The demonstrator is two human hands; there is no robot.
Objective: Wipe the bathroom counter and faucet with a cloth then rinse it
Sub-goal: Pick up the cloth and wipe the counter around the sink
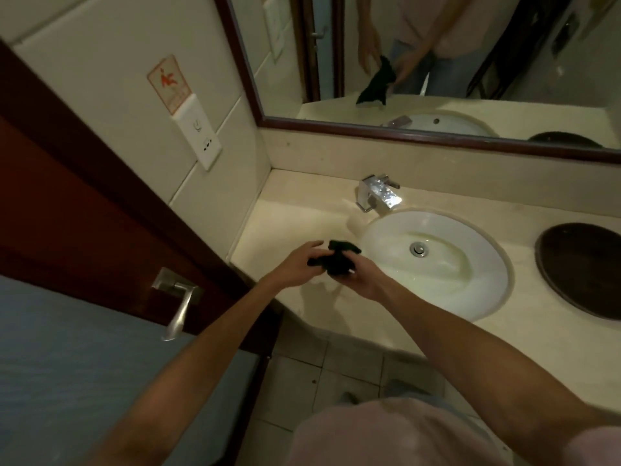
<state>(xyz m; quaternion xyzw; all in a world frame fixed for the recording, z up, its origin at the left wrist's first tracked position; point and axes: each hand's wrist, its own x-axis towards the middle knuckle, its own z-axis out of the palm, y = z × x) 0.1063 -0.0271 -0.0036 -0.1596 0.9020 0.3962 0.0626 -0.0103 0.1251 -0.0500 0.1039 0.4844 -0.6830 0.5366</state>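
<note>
Cloth (pixel 336 257), black, bunched btwn both my hands over worktop (pixel 289 223) edge, left of sink (pixel 470 297). Left hand (pixel 297 264) fingers loosely spread, touching it; right hand (pixel 359 277) curled round it.

Both bare forearms reached forward and converged in front of the body, wrists nearly level. The left hand (pixel 297 267) lay palm-down, its fingers stretched forward and loosely spread, fingertips touching the near-left end of the black cloth (pixel 336 260). The right hand (pixel 361 280) was turned palm-up under the bundle, fingers curled around it from below and the right. The hands sat close together, the cloth bunched between them.
</note>
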